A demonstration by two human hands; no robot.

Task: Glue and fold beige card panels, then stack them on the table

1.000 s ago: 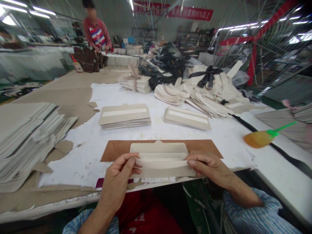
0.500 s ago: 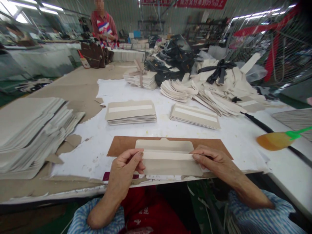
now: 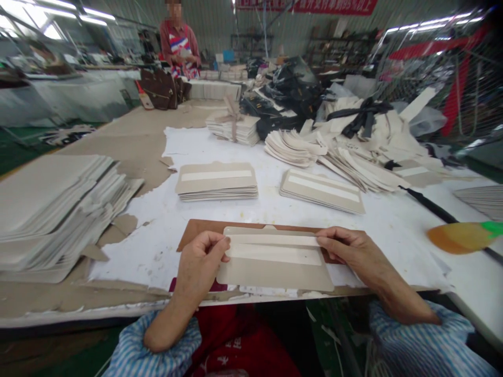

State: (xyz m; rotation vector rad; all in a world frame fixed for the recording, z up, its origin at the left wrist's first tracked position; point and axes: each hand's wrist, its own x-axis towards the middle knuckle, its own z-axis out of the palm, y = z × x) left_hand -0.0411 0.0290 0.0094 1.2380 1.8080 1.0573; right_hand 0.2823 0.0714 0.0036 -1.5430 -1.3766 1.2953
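A narrow cream strip (image 3: 275, 240) is stretched flat between my two hands. My left hand (image 3: 204, 256) pinches its left end between thumb and fingers, and my right hand (image 3: 346, 248) pinches the right end. Under the strip lies a beige panel (image 3: 271, 277) with rounded corners and a small tab on its far edge. A whitish band (image 3: 281, 255) runs across the panel's middle, just nearer to me than the strip. The panel rests partly on a brown board (image 3: 198, 231) at the table's front edge.
Two small stacks of banded panels, a left stack (image 3: 216, 180) and a right stack (image 3: 322, 189), stand beyond the board. Large beige sheets (image 3: 51, 199) are piled at left. Cream strips (image 3: 293, 148) lie in bundles farther back. At right is a yellow-orange bottle (image 3: 458, 238) with a green top.
Both hands have moved the strip slightly away from me across the panel. The whitish band on the panel now shows below it. The whole view has shifted a little.
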